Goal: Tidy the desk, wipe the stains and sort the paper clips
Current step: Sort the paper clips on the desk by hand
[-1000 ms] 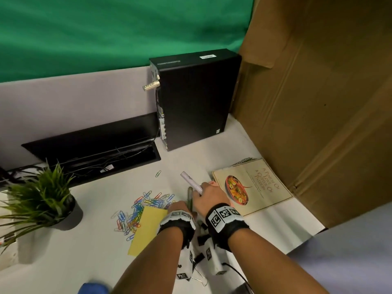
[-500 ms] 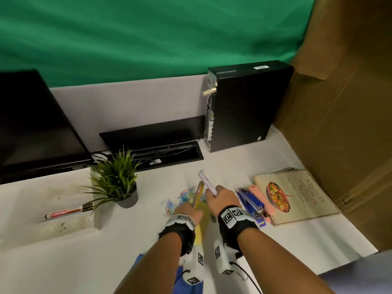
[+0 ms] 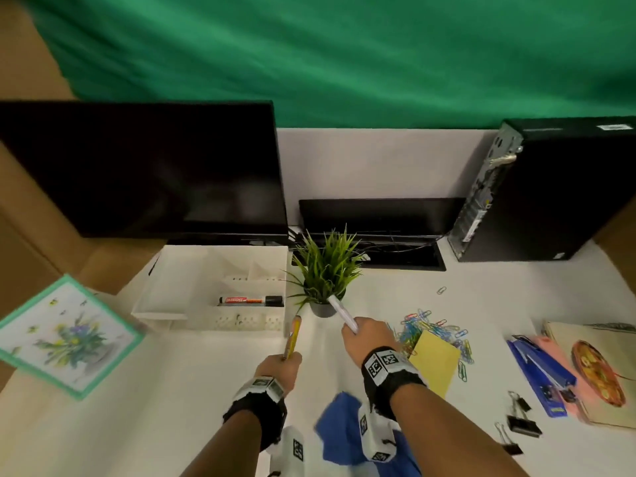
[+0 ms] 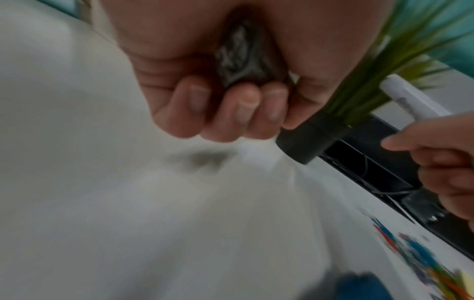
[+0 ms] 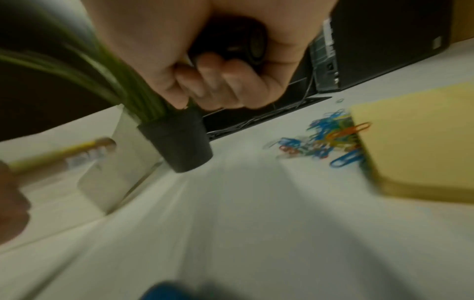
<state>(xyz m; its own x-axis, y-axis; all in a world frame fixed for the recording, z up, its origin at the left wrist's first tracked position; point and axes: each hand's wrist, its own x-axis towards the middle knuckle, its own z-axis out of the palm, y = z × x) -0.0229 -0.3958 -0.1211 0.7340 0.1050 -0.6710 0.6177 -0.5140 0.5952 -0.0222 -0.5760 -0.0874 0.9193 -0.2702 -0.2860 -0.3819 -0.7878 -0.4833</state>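
Note:
My left hand (image 3: 280,364) grips a yellow pen (image 3: 294,335), fingers (image 4: 243,109) curled round its dark end (image 4: 238,60). My right hand (image 3: 364,335) grips a white marker (image 3: 342,313), whose dark end (image 5: 246,42) shows inside the fist. Both hands hover over the desk just in front of a white organizer tray (image 3: 179,290) that holds a red and black marker (image 3: 251,300). A pile of coloured paper clips (image 3: 433,328) lies to the right beside a yellow sticky pad (image 3: 435,359). A blue cloth (image 3: 340,428) lies under my right wrist.
A potted plant (image 3: 323,277) stands right behind my hands. At the right lie a blue stapler (image 3: 540,370), binder clips (image 3: 519,414) and a cookbook (image 3: 599,366). A monitor (image 3: 144,166), a PC tower (image 3: 550,194) and a flower picture (image 3: 65,335) ring the desk.
Both hands, each still holding its pen, have moved left from the paper clips towards the organizer tray. The view has swung left, bringing the monitor and the tray into sight.

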